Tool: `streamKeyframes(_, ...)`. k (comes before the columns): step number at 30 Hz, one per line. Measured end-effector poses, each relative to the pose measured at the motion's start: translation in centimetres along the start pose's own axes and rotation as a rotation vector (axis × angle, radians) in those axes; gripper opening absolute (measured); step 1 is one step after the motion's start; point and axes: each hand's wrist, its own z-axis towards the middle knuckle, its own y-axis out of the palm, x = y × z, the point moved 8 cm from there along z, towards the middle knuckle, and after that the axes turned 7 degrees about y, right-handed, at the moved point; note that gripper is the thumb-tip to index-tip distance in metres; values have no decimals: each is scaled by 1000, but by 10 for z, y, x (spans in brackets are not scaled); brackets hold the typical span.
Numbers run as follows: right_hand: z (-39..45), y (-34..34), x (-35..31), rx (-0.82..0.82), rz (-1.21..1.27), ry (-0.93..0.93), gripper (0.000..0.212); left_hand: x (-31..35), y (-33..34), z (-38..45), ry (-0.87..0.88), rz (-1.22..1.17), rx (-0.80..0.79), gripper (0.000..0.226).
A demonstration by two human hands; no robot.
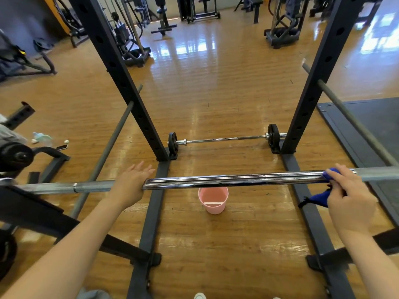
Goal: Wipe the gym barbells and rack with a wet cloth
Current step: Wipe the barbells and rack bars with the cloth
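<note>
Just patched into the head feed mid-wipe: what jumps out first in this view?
The chrome barbell runs straight across the near foreground, with the right hand gripping a blue cloth around it on the right side and the left hand resting open on it toward the left. Right below the bar, a pink bucket stands on the wooden floor between the black rack's base rails. Farther back, a second barbell with small plates lies on the floor between the rack uprights.

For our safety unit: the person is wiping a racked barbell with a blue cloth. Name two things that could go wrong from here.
1. The left hand lies open on the barbell, not gripping, so the bar may roll under the right hand wiping with the cloth.
2. The pink bucket stands on the floor just beyond the bar; a step forward could tip it.
</note>
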Motion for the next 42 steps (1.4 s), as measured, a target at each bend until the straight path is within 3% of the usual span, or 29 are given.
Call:
streamKeyframes(3, 1, -3, -3, 41, 7, 36, 29, 0, -1, 1, -13, -20, -33, 63)
streamKeyframes(7, -6, 2, -11, -52, -5, -156, 31, -1, 0, 1, -15, -13, -59, 69)
streamKeyframes(12, 3, -8, 2, 81, 29, 8, 35, 1, -1, -1, -22, -22, -37, 68)
streamKeyframes(15, -11, 8, -18, -11, 75, -117, 33, -1, 2, 0, -25, -31, -30, 66)
streamKeyframes(18, -13, 9, -15, -82, 87, -194, 35, -1, 1, -3, -25, -24, 61, 65)
streamKeyframes(21, -2, -5, 2, -5, 71, -60, 34, -1, 0, -9, -31, -40, 189, 71)
streamKeyframes(24, 0, -10, 7, 48, 38, 35, 24, 5, -2, -14, -15, -25, 276, 62)
streamKeyframes(28, -15, 9, -21, -86, 81, -86, 26, 2, -1, -12, -35, 6, 301, 53)
streamKeyframes(30, -21, 17, -26, -143, 68, -95, 37, 3, -1, -10, 1, 59, 328, 44)
streamKeyframes(32, -19, 18, -26, -151, 54, -100, 36, 4, -1, -7, 22, 93, 288, 41)
streamKeyframes(34, -17, 14, -28, -136, 45, -144, 25, 3, 6, -5, 6, 76, 171, 56)
streamKeyframes(37, -14, 13, -25, -171, 64, -186, 38, 4, 1, -4, -21, 39, 71, 50)
streamKeyframes(42, -5, 21, 2, -67, 203, -24, 32, 6, -5, 3, -27, -37, -139, 47)
